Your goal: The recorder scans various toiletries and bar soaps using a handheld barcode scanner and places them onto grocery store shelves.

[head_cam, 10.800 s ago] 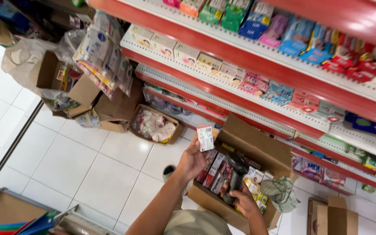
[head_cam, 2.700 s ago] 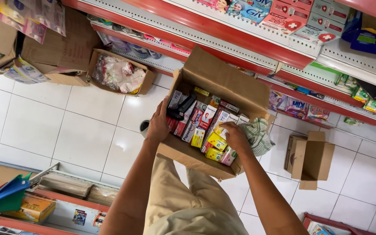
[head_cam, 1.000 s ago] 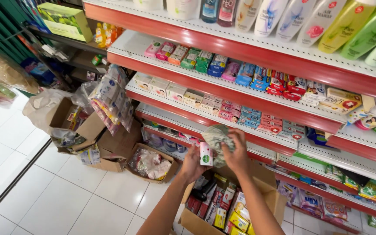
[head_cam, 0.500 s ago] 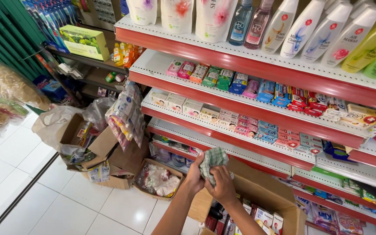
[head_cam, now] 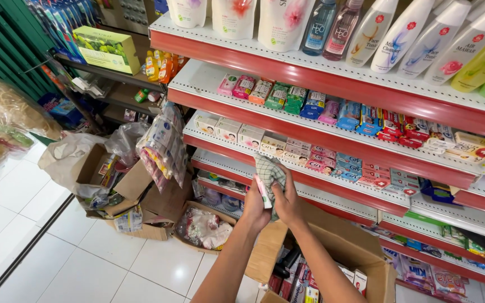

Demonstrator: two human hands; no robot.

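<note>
My left hand (head_cam: 255,203) is raised in front of the shelves and grips a small flat white and pink packet (head_cam: 262,191). My right hand (head_cam: 287,197) is pressed against it and holds a green checked cloth (head_cam: 269,170) around the packet's top. Both hands hover above an open cardboard box (head_cam: 348,247) packed with several small coloured cartons (head_cam: 301,280). Straight ahead is a red-edged shelf (head_cam: 310,171) lined with small soap boxes (head_cam: 310,154).
Higher shelves carry soap bars (head_cam: 287,96) and lotion bottles (head_cam: 405,33). To the left on the white tiled floor (head_cam: 46,252) stand open cardboard boxes (head_cam: 141,202), plastic bags (head_cam: 71,157) and hanging sachet strips (head_cam: 161,146). A small box of wrapped goods (head_cam: 206,227) sits below.
My view has lifted from the box up to the shelves. My hands rose out of the box with the packet and cloth, and came together in front of the soap shelf.
</note>
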